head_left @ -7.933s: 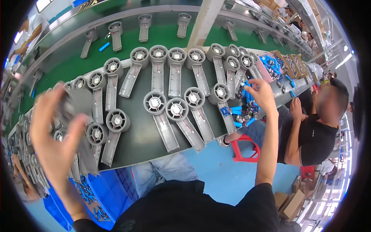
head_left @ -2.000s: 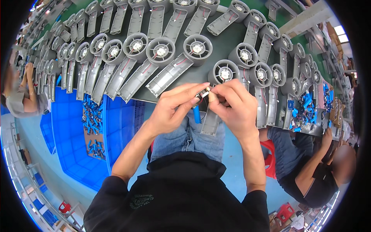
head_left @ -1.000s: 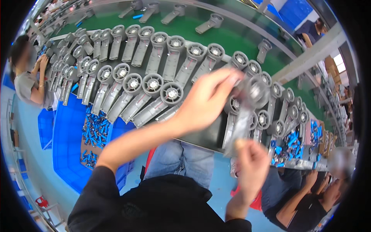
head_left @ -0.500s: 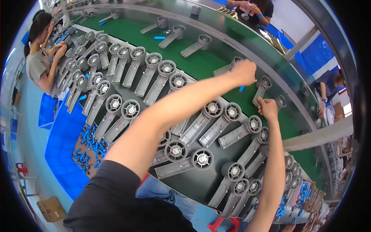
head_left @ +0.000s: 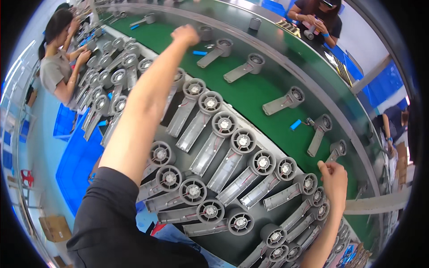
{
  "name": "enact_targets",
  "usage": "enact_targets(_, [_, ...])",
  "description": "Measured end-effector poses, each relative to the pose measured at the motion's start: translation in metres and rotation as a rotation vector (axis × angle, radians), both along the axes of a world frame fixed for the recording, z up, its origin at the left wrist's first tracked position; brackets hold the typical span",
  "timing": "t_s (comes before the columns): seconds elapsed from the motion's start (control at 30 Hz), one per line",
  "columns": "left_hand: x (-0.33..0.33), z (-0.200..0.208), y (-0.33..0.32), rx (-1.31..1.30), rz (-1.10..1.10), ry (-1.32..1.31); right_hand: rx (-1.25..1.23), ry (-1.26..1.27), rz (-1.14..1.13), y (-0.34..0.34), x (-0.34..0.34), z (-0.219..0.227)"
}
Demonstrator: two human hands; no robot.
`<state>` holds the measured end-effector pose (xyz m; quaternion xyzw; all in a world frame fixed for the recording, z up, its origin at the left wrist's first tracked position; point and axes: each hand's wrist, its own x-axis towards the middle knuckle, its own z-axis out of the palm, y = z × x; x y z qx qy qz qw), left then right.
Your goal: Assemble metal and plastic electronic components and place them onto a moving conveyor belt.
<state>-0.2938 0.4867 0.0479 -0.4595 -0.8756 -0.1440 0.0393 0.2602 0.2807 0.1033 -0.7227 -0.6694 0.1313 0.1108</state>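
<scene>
My left hand (head_left: 185,35) is stretched across the green conveyor belt (head_left: 250,96), beside the round head of a grey handheld-fan housing (head_left: 205,33). Its fingers and that housing's handle are hidden. At the belt's near right edge, my right hand (head_left: 335,181) has curled fingers. The fingertips meet the handle end of another fan housing (head_left: 338,149); whether they grip it does not show. Just beyond them lies a separate fan housing (head_left: 322,130). Below my arms, rows of fan housings (head_left: 243,140) with round grilles and open handles with red wires cover the dark table.
Blue cylindrical cells (head_left: 295,124) lie on the belt among spaced housings. A co-worker (head_left: 58,67) works at the left, another (head_left: 317,22) across the belt. Blue bins (head_left: 73,165) stand on the left; a pale bar (head_left: 380,203) crosses the belt at right.
My left hand has swung far left along the belt, off a housing there. My right hand has come away from the housing handle it was at. The view has shifted.
</scene>
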Motion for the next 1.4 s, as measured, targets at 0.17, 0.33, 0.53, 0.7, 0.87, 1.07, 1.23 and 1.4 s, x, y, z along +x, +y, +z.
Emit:
enact_targets(0.17, [-0.095,-0.057,0.011,-0.151,-0.305,0.465,0.029,0.093,-0.117,-0.066,-0.010,0.038])
enact_targets(0.33, [-0.126,0.014,-0.065,0.273,-0.444,0.623,0.119,0.324,-0.283,-0.153,0.026,0.057])
enact_targets(0.53, [0.098,0.101,-0.266,0.557,-0.912,0.003,0.230,0.084,-0.551,-0.278,0.148,0.054])
enact_targets(0.7, [0.211,0.096,-0.457,0.361,-1.026,0.039,0.228,0.034,-0.504,-0.310,0.195,0.009])
enact_targets(0.87, [0.290,0.037,-0.524,0.308,-1.068,-0.186,0.314,0.038,-0.468,-0.298,0.226,-0.038])
enact_targets(1.07, [0.322,0.005,-0.560,0.388,-0.993,-0.266,0.417,-0.192,-0.451,-0.302,0.228,-0.052])
enact_targets(1.23, [0.338,-0.024,-0.554,0.450,-0.999,-0.354,0.295,-0.174,-0.673,-0.302,0.232,-0.058])
enact_targets(1.4, [0.344,-0.037,-0.548,0.294,-1.017,-0.358,0.558,0.551,-0.661,-0.318,0.241,-0.018])
